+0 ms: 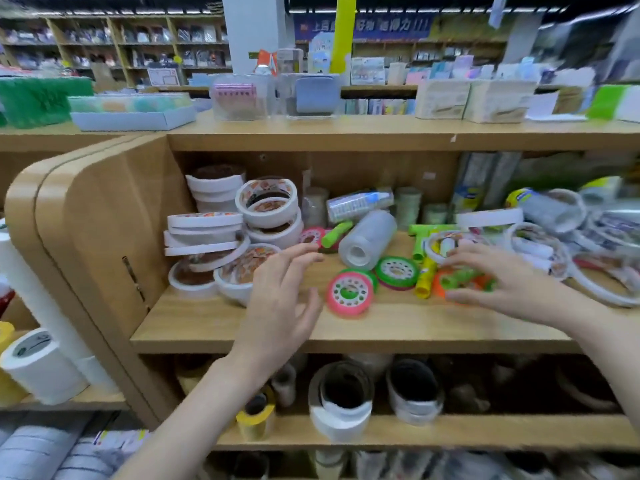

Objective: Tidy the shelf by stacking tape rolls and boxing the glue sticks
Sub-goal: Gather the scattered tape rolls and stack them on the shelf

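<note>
The right hand (498, 275) is curled over a small pile of green and orange glue sticks (462, 279) on the shelf (398, 323), and it seems to pinch them, but the blur makes it hard to be sure. The left hand (280, 299) floats above the shelf with its fingers spread apart and holds nothing. The glue sticks look light, hard and smooth, so they could roll or slip; I think it is best to hold each one around its middle. I can count about 3 more loose ones: a yellow glue stick (426, 277) just left of the pile, a green glue stick (336, 233) farther back, and a green T-shaped bunch (424, 235) behind. The tape rolls look light and stiff, easy to hold by the rim or through the hole. There are 2 small bright rolls near the front, a pink tape roll (350, 295) and a green tape roll (397, 273), plus 1 pink roll (312, 235) at the back. The white tape rolls (242, 237) on the left sit in leaning piles, about 10 or more; I cannot count them all. More white rings (540, 244) lie on the right. I see no box for the glue sticks.
</note>
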A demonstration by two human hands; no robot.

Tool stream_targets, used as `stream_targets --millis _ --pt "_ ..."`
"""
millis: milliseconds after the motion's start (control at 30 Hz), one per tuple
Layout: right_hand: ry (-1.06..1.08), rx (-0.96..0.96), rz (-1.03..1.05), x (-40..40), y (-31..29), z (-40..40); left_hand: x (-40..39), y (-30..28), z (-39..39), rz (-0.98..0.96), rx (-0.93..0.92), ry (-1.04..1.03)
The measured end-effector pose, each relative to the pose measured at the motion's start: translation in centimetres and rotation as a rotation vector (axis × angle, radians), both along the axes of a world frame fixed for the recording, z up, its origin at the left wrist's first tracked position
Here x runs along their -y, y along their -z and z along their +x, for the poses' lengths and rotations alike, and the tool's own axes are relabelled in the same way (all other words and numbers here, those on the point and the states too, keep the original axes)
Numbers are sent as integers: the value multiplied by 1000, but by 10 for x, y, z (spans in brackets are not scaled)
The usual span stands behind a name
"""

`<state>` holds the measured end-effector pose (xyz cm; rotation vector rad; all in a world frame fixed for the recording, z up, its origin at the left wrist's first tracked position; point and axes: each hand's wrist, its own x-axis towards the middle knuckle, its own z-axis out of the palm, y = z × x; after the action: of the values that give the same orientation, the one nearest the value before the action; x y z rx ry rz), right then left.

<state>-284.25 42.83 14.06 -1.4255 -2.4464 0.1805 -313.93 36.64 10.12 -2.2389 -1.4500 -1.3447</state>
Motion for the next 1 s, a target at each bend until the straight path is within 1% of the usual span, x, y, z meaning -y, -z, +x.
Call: stream_targets --millis 33,67,133,167,200,267,333,433,500,600,633,667,733,800,900,1000 --pt "-3 71 12 3 14 3 -5 3 8 -29 -61 46" --pt "-14 92 64 2 29 4 -10 7 15 -70 -134 77" --pt "-37 22 183 -1 47 4 -21 15 26 -174 -294 99" --pt "-54 -23 222 -2 49 5 -25 17 28 -228 -348 105" --pt "-86 -58 256 -4 48 5 -28 18 29 -278 -363 110" --pt "-115 -84 305 -6 46 11 -33 15 26 -352 -301 131" --pt "-135 -84 343 -7 42 16 -36 13 23 -374 -218 126" --pt "-127 -136 333 -9 37 19 -37 14 23 -351 -209 130" --pt "-90 -125 275 -11 31 20 -36 15 26 -367 -226 123" --pt "-2 -47 118 -18 17 20 -36 15 27 -374 -241 78" --pt "-2 -31 106 -20 15 19 -37 15 27 -372 -239 56" --pt "-6 -56 116 -23 13 16 -37 16 28 -380 -231 34" --pt "3 -172 131 -28 15 11 -38 16 29 -389 -206 1" --pt "32 -265 108 -32 17 4 -38 16 32 -367 -193 -27" --pt "50 -377 105 -35 16 2 -36 13 42 -247 -155 -52" --pt "46 -586 139 -30 5 13 -34 8 64 -106 -71 -48"
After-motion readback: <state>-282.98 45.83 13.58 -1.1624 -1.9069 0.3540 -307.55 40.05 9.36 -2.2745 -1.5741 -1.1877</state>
